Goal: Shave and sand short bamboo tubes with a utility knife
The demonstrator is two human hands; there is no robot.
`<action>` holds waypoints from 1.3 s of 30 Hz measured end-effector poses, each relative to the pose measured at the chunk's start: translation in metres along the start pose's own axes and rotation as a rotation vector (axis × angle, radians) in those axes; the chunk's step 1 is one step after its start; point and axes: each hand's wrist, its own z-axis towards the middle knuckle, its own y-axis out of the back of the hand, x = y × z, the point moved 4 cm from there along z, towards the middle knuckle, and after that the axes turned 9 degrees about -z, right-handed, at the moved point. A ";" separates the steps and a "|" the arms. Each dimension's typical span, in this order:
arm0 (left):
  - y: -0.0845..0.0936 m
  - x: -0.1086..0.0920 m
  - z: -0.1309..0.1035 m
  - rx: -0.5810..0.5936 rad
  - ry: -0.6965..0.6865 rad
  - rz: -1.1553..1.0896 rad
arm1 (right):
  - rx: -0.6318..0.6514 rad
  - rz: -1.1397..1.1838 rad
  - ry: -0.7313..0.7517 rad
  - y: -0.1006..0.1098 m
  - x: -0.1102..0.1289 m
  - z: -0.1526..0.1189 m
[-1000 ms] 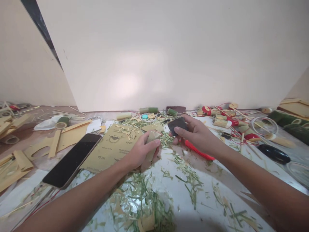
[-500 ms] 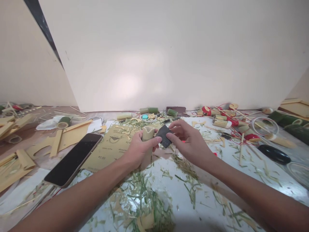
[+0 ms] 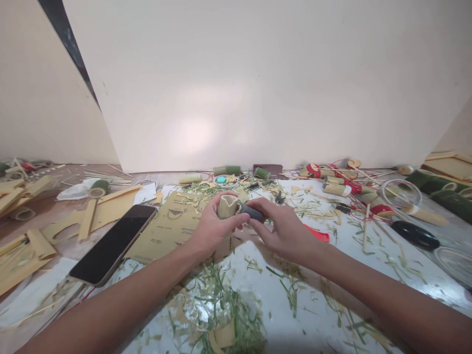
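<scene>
My left hand (image 3: 216,223) is wrapped round a pale, hollow piece of bamboo (image 3: 227,207), whose open notched end faces up. Pinched in my right hand (image 3: 276,221) is a dark grey piece of sandpaper (image 3: 252,213), folded or bent between thumb and fingers. It sits right beside the bamboo's right side, close to my left thumb; whether it touches the bamboo I cannot tell. Below both hands, green and tan shavings (image 3: 221,305) lie over the white work surface (image 3: 258,275).
A phone (image 3: 114,246) lies on the left, beside a tan sandpaper sheet (image 3: 162,226). A red object (image 3: 317,234) is behind my right wrist. Bamboo pieces with red string (image 3: 350,187), a clear ring (image 3: 401,192) and a black oval object (image 3: 415,234) sit at right. Behind stands a white panel (image 3: 258,88).
The sandpaper, flat and tilted before, is now bent in my right fingers, lower and against the bamboo's side area. The bamboo's open end tips more toward me. More of the red object shows.
</scene>
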 end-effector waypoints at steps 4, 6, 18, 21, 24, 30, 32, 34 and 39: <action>0.002 -0.008 0.001 -0.038 -0.063 0.091 | 0.004 0.012 -0.003 0.005 -0.004 0.003; 0.002 -0.009 0.002 0.007 -0.062 0.127 | 0.042 -0.006 0.010 0.008 -0.004 0.005; -0.008 -0.007 -0.003 0.051 0.010 0.069 | -0.010 0.487 -0.182 0.009 -0.014 0.011; -0.010 -0.006 -0.004 0.082 0.016 0.096 | -0.096 0.353 -0.169 0.007 -0.012 0.009; -0.012 -0.005 -0.004 0.094 0.014 0.106 | -0.199 0.252 -0.168 0.006 -0.010 0.007; -0.012 -0.005 -0.006 0.034 0.034 0.102 | -0.201 0.224 -0.212 0.003 -0.007 0.005; -0.012 -0.003 -0.006 0.002 0.055 0.070 | -0.171 0.236 -0.196 0.001 -0.004 0.004; -0.011 -0.003 -0.006 -0.031 0.063 0.029 | -0.131 0.287 -0.187 -0.003 -0.002 0.003; -0.010 -0.002 -0.005 -0.073 0.040 0.040 | -0.093 0.526 -0.206 -0.015 -0.005 0.004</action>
